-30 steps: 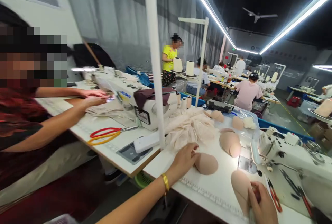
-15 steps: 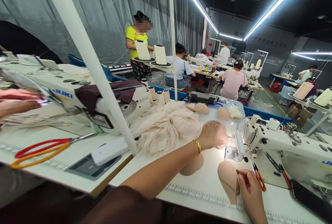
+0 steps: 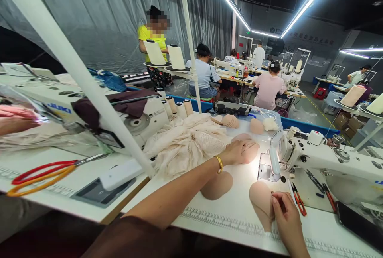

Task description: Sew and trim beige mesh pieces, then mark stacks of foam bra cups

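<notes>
My left hand (image 3: 237, 152) reaches across the white table, with a gold bracelet (image 3: 220, 164) on its wrist. Its fingers close over a beige moulded bra cup (image 3: 251, 152) beside the sewing machine's needle plate (image 3: 266, 173); the fingertips are partly hidden. Nearer the table's front, my right hand (image 3: 286, 210) pinches the right edge of another beige bra cup (image 3: 259, 196), whose narrow end points toward me. Something small and dark shows at that pinch, too small to name. Under my left forearm lies one more bra cup (image 3: 217, 186).
A lit sewing machine (image 3: 317, 158) stands on the right, with red-handled snips (image 3: 299, 200) and a black phone (image 3: 359, 226) near it. Crumpled cream fabric (image 3: 188, 142) lies left. A white pole (image 3: 89, 82) crosses the left side, near large scissors (image 3: 44, 174).
My left hand has shifted slightly down and left, its fingers now spread lower over the cup beside the needle plate. My right hand keeps its pinch. The view has turned slightly.
</notes>
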Demonstrator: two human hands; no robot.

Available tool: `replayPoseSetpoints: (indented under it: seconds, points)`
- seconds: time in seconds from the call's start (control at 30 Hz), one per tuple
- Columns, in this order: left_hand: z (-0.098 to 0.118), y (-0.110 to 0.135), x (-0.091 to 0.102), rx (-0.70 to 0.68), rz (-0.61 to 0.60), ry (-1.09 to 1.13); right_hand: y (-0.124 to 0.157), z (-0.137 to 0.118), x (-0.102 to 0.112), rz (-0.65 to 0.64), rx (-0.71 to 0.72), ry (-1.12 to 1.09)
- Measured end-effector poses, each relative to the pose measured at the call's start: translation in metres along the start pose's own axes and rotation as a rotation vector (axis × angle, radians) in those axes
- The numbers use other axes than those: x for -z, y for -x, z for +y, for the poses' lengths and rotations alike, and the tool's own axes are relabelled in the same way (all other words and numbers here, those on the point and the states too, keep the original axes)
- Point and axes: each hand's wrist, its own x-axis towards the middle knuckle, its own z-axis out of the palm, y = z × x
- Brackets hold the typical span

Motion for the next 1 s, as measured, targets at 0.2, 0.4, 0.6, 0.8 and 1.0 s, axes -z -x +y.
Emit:
replayPoseSetpoints:
  seconds: [0.2,0.4,0.6,0.8,1.0]
  points:
    - [0.013,0.025,0.006,0.001,-0.109,-0.051,0.004,-0.021,0.003,0.009,0.086,0.039]
    - [0.021,0.068,0.016,-0.237,-0.160,-0.150,-0.014,-0.049,-0.004,-0.006,0.414,0.171]
    - [0.016,0.081,0.011,-0.403,-0.177,-0.254,-0.050,-0.056,-0.025,-0.090,0.471,0.407]
    - [0.010,0.082,0.014,-0.443,-0.201,-0.181,-0.070,-0.059,-0.021,-0.201,0.482,0.548]
    - [-0.016,0.089,0.027,-0.403,-0.135,-0.046,-0.065,-0.052,-0.020,-0.193,0.500,0.532]
